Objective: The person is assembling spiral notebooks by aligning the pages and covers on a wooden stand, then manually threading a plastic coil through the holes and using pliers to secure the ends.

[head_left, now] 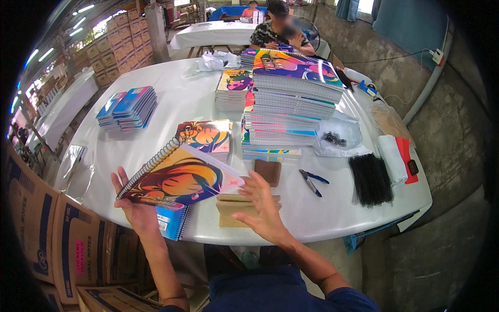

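A spiral notebook (179, 182) with an orange and yellow illustrated cover is held tilted above the table, its wire coil along the upper left. My left hand (139, 216) grips its lower left corner, some fingers behind the coil. By the notebook's right edge, my right hand (264, 212) has its fingers stretched apart; whether a fingertip touches the pages I cannot tell. Partly covered below is a blue spiral notebook (172, 221). Brown card pieces (228, 210) lie under my right hand, with a brown wallet-like piece (268, 172) beyond. Matching notebooks (205, 136) are stacked just behind.
Tall notebook stacks (291, 104) fill the table's middle. Pliers (313, 182), black plastic coils (371, 179) and a white wrapper (340, 135) lie right. Blue notebooks (134, 106) stand left; cartons (78, 244) are at lower left. Another person (280, 36) sits across.
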